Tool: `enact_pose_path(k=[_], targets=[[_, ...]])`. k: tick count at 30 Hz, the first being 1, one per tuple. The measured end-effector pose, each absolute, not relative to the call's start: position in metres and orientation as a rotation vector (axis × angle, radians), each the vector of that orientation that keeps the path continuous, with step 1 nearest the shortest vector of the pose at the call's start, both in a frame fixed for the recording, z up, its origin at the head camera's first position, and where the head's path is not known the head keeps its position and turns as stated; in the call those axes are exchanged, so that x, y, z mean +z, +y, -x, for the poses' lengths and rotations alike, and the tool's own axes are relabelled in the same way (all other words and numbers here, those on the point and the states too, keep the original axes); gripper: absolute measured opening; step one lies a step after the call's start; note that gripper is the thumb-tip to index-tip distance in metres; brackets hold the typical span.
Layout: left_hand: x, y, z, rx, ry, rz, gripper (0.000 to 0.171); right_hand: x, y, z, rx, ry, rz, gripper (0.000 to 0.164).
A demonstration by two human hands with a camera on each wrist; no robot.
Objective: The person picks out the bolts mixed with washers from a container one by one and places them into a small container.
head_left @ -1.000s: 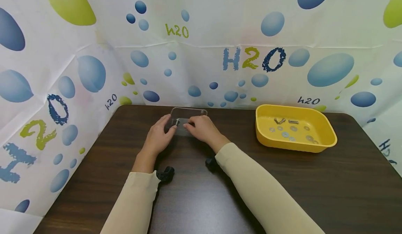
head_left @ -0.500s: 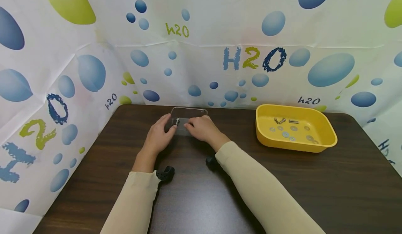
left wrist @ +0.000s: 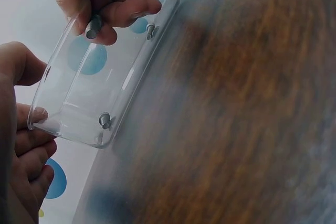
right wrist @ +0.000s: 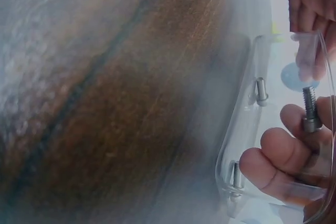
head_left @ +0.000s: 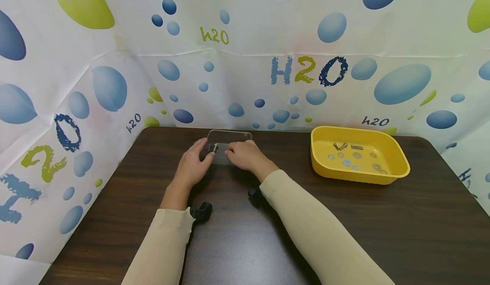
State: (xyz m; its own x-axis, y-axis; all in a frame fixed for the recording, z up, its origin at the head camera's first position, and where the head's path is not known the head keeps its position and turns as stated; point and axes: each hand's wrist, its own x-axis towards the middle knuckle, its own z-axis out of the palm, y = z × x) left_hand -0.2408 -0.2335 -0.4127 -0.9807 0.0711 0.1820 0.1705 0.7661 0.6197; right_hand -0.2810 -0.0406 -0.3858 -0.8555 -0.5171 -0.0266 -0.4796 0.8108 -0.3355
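Observation:
In the head view, a clear plastic box [head_left: 229, 132] is between both hands at the table's back edge. My left hand [head_left: 191, 166] grips its left end, thumb at the rim and fingers along the outside, as the left wrist view shows. My right hand [head_left: 246, 155] pinches a threaded metal bolt [right wrist: 310, 109] over the box, its head down in the right wrist view. Two more bolts are in the box along one long side: one bolt [left wrist: 105, 120] near the end my left hand holds, another bolt [left wrist: 150, 31] near my right fingers.
To the right on the dark wooden table [head_left: 291, 217] stands a yellow tray [head_left: 356, 178] with several flat washers [head_left: 347, 163] and a few bolts [head_left: 357, 147]. A white patterned sheet [head_left: 245, 93] hangs right behind the table and along its left side.
The right hand's fingers have shifted slightly and drawn closer together over the box. The left hand and the box keep their place; the head view has moved a little.

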Motion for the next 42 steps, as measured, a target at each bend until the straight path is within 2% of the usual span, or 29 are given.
enact_pose_path(k=[42], targets=[[-0.414,-0.2342,0.2421,-1.024,-2.789,0.197,0.062,-0.3853,-0.0367,0.285,-0.52,2.845,0.86,0.034]])
